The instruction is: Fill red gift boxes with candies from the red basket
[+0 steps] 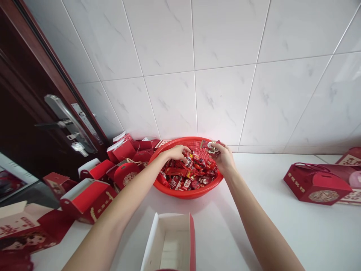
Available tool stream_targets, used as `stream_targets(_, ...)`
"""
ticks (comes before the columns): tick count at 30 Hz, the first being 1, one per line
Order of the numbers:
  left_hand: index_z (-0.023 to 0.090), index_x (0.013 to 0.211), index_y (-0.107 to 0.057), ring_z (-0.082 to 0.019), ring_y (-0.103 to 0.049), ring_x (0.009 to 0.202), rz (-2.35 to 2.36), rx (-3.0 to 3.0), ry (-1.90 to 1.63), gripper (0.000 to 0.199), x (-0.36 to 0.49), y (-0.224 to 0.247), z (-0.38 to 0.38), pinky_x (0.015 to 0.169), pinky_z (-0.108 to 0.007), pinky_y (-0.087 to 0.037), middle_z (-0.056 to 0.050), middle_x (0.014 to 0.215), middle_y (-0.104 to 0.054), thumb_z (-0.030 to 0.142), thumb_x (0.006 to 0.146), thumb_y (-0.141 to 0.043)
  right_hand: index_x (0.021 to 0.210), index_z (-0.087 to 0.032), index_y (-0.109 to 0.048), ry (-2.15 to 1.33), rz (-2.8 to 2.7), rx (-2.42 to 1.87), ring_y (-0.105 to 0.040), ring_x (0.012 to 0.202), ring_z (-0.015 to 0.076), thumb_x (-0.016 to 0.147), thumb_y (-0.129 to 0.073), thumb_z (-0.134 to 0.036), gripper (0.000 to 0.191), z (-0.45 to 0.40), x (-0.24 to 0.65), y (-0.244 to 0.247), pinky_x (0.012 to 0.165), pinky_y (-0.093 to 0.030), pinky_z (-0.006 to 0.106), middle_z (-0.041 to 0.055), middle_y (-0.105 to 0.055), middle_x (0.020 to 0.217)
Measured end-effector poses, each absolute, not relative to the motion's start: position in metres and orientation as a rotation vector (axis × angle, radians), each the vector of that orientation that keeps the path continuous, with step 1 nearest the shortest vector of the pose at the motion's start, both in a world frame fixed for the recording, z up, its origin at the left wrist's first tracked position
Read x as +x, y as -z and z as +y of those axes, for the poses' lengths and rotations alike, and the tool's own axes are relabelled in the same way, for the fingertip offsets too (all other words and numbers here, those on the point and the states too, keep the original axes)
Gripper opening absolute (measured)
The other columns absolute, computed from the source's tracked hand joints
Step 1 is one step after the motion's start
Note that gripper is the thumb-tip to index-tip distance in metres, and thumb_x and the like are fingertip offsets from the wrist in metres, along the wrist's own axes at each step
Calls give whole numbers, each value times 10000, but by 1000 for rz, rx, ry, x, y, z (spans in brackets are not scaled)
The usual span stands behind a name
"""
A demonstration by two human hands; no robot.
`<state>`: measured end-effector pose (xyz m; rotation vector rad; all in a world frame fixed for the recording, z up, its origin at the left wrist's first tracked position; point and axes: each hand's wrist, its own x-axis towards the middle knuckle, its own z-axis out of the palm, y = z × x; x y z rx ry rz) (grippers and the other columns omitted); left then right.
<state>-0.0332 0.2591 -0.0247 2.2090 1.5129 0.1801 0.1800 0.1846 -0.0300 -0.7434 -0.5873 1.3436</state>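
Note:
A red plastic basket full of wrapped candies stands against the tiled wall. My left hand reaches over its left side, fingers curled down at the candies; whether a piece is between them I cannot make out. At the basket's right rim, my right hand is closed on wrapped candies, dark red packets sticking out past the fingertips. Nearest to me, between my forearms, sits an open red gift box with a white inside and no candy visible in it.
Several opened red gift boxes crowd the left side, near a dark door with a metal handle and hanging keys. On the right stand closed red gift boxes with cord handles. The white tabletop meets the wall behind the basket.

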Motion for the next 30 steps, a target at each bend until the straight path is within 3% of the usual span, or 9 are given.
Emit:
stream_targets(3,175,1123,-762,-234,-674,898,1428,2163,-239,588,-31,20,254,739,-276,-490,-35,1003,-771,308,555,-831,692,-184,-619,-1342,-586,-748,-671,564,134,509,-784,-191,247,185,180,30,446,-500,198,-22,-686,647)
stream_targets(7,191,770,-771,-190,-615,718,1496,2178,-124,246,-25,17,253,639,-263,-421,2,707,-698,374,609,-804,688,-184,-616,-1344,-588,-756,-680,569,144,497,-788,-204,258,185,180,30,429,-493,204,-15,-688,659)
stream_targets(11,196,541,-616,-218,-600,678,1614,2199,-145,378,-9,24,259,642,-297,-401,-30,595,-619,507,728,-721,696,-186,-614,-1348,-600,-750,-669,558,137,502,-784,-198,258,186,180,31,433,-493,205,-16,-684,661)
stream_targets(13,197,570,-600,-249,-631,743,1662,2202,-205,352,3,32,263,677,-308,-419,-48,663,-654,487,711,-741,702,-182,-619,-1348,-609,-744,-663,557,134,507,-784,-196,256,187,180,31,436,-489,203,-12,-685,663)
stream_targets(16,190,725,-668,-301,-666,895,1666,2190,-325,257,20,39,265,740,-320,-460,-72,838,-728,310,572,-835,693,-178,-631,-1344,-622,-735,-663,573,138,508,-793,-195,247,186,180,32,449,-497,209,-10,-683,657)
stream_targets(19,186,925,-713,-287,-687,936,1550,2160,-470,392,26,33,262,767,-323,-504,-54,937,-757,161,546,-811,677,-179,-647,-1339,-633,-721,-653,592,135,511,-800,-207,227,187,180,33,473,-516,217,-17,-682,655)
stream_targets(23,159,1003,-727,-241,-711,935,1298,2051,-668,385,10,10,248,835,-337,-546,-42,969,-774,216,628,-796,660,-187,-663,-1357,-665,-719,-650,588,145,525,-800,-220,195,186,181,31,470,-514,225,-5,-700,651)
stream_targets(30,141,989,-761,-256,-706,987,938,1606,-1080,496,-20,-9,189,936,-404,-540,-74,1009,-784,357,576,-930,662,-167,-694,-1458,-861,-685,-651,606,139,520,-872,-234,238,168,182,9,519,-534,219,18,-727,684)
